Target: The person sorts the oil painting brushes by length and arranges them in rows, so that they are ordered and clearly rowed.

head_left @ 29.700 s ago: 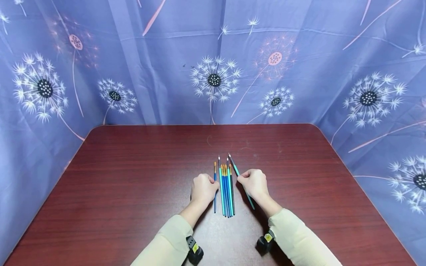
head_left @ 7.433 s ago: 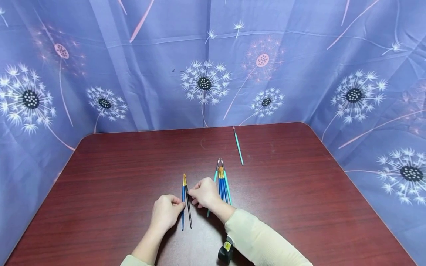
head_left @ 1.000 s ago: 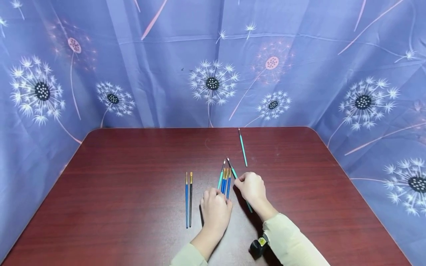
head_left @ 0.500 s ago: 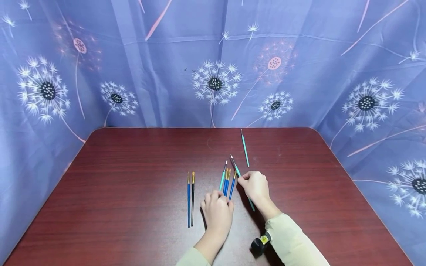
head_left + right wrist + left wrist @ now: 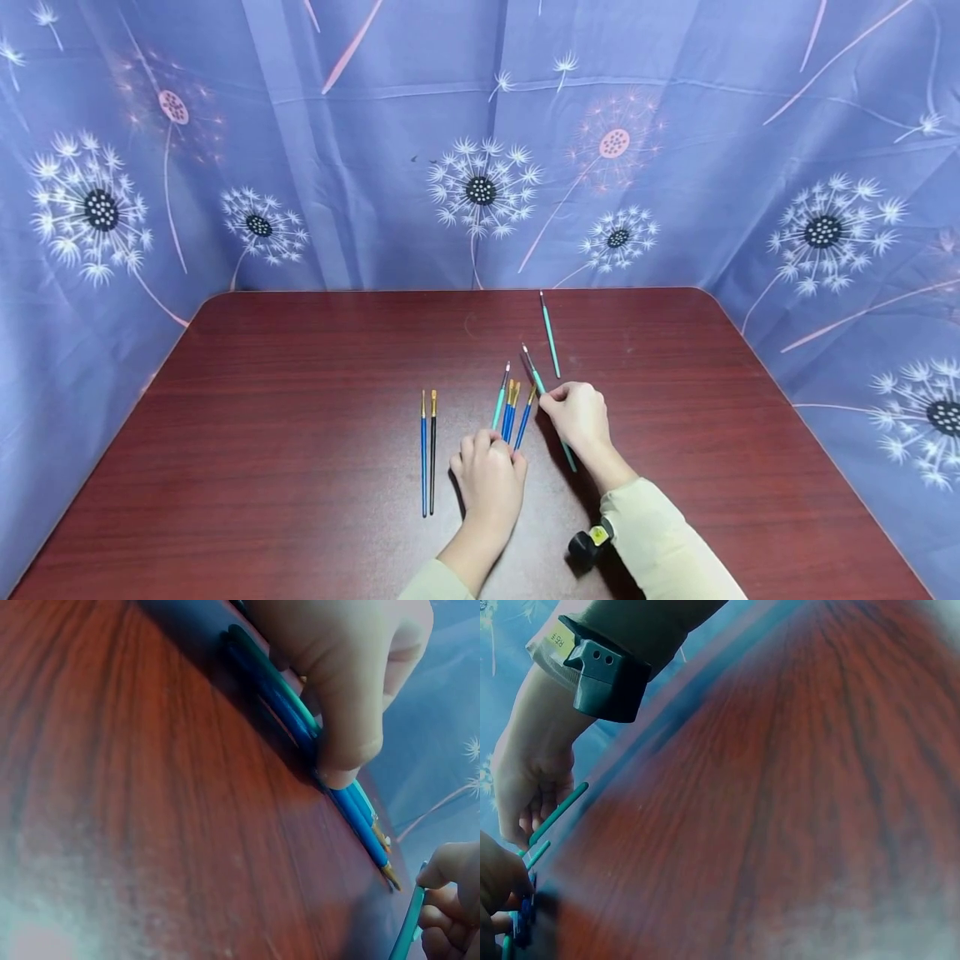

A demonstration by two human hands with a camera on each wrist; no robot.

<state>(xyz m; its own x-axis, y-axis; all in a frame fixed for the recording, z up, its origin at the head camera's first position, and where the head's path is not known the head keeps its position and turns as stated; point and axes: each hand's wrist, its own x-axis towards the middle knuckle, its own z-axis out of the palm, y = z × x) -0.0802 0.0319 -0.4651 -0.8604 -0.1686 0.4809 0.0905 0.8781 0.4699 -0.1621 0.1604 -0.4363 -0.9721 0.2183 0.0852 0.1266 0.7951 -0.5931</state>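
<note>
My left hand [image 5: 491, 479] grips a small bundle of paintbrushes lying on the table, its thumb along one side in the right wrist view. The bundle holds blue paintbrushes [image 5: 507, 423] with tan bristles and a teal paintbrush [image 5: 498, 408]; their handle ends are hidden under the hand in the head view. One blue paintbrush [image 5: 525, 421] leans out to the right. My right hand [image 5: 581, 417] pinches another teal paintbrush [image 5: 537, 382] by its handle, tilted with its tip to the far left, apart from the bundle. In the right wrist view, its handle [image 5: 409, 922] shows between finger and thumb.
Left of the bundle lie a blue paintbrush [image 5: 423, 454] and a black paintbrush [image 5: 432, 454], side by side. A further teal paintbrush [image 5: 551, 337] lies near the far edge of the brown table [image 5: 300, 400]. A patterned curtain [image 5: 360, 167] hangs behind.
Over the last second my right hand draws the teal paintbrush slightly away from the bundle, and one blue paintbrush fans rightward. Since 7.4 s ago, my left hand has moved right onto the bundle.
</note>
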